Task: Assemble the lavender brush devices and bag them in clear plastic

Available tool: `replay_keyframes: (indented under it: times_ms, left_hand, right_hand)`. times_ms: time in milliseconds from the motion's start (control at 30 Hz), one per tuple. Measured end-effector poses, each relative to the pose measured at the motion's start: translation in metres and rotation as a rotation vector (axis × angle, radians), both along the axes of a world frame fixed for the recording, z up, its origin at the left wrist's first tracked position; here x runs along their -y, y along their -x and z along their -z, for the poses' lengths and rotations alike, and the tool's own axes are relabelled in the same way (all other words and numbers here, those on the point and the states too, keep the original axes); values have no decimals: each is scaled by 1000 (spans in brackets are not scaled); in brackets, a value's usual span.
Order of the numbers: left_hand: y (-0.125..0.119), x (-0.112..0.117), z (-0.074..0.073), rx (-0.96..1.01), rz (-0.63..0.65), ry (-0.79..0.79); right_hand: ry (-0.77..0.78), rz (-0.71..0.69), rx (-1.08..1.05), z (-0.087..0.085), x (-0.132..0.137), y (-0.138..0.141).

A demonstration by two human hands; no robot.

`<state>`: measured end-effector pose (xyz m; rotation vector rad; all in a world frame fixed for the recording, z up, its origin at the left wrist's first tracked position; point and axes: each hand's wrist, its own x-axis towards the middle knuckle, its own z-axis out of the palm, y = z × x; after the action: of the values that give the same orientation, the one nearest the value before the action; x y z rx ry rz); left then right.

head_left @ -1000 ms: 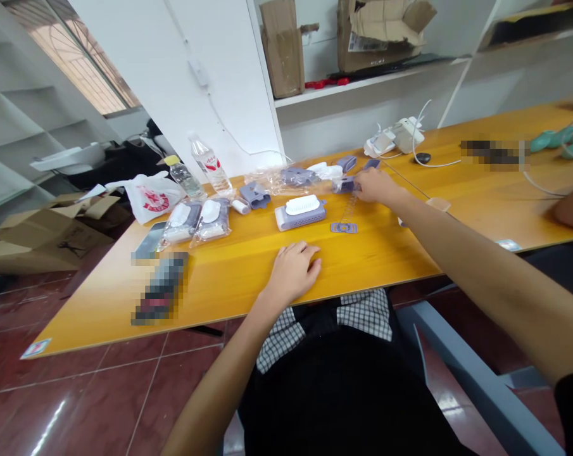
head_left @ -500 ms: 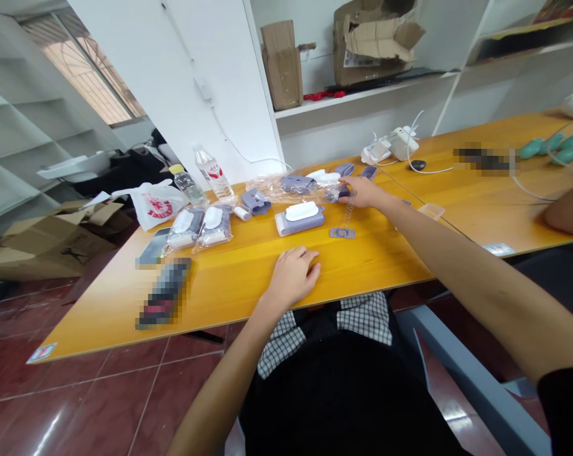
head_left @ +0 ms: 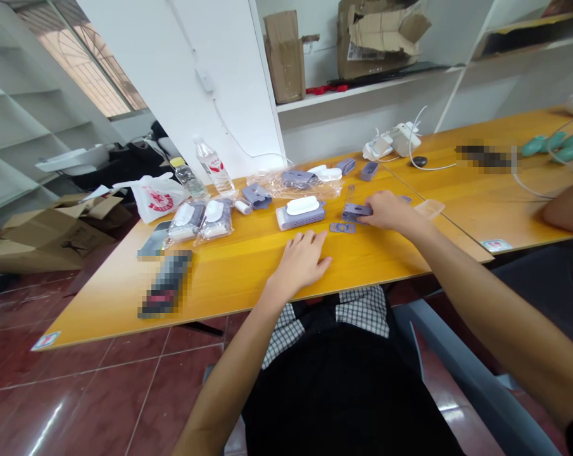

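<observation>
My right hand [head_left: 387, 212] is closed on a small purple-grey plastic part [head_left: 356, 211] just above the yellow table [head_left: 248, 269]. A flat purple ring piece [head_left: 342, 227] lies right beside it. My left hand [head_left: 301, 261] rests flat on the table near its front edge, fingers stretched out and holding nothing. Just beyond the left hand sits a purple-grey block with a white ribbed top [head_left: 300, 212].
Further back lie clear bags with grey parts [head_left: 295, 180], two wrapped packs [head_left: 198, 221], two water bottles [head_left: 213, 166] and a white plastic bag [head_left: 156, 196]. White chargers with cables [head_left: 393, 142] sit at the rear. Another person's arm [head_left: 566, 206] rests at the right edge.
My right hand has pulled back from the far bags toward me, bringing the small purple part down beside the ring piece. My left hand slid slightly forward and flattened.
</observation>
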<state>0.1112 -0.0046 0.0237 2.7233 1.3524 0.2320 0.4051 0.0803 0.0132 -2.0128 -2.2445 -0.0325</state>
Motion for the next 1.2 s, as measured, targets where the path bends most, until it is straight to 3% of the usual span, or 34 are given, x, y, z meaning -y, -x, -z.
replay_keyframes:
  times_ms: [133,233,367,500,633,1000,1200]
  left_hand:
    - [-20,-15,-4,-16,107,85]
    - [-22,-24,-5,-27,161,132]
    - [2,-21,-4,37,198,108]
    - [35,-11,-3,148,181,113]
    - [48,-8,-2,196,178,122]
    - [55,-21,-6,346,176,186]
    - [52,-22,-9,634,100,20]
  right_hand:
    - [-104,5,-98,3,11,4]
    - [-129,23,-351,1,22,0]
    - [-24,59,-1003,-7,39,-3]
    - [52,27,-1356,-18,44,7]
    - [120,-83,-1494,-27,42,28]
    - [221,-146,-1661,-28,60,54]
    - [297,-138,-1846,-32,65,72]
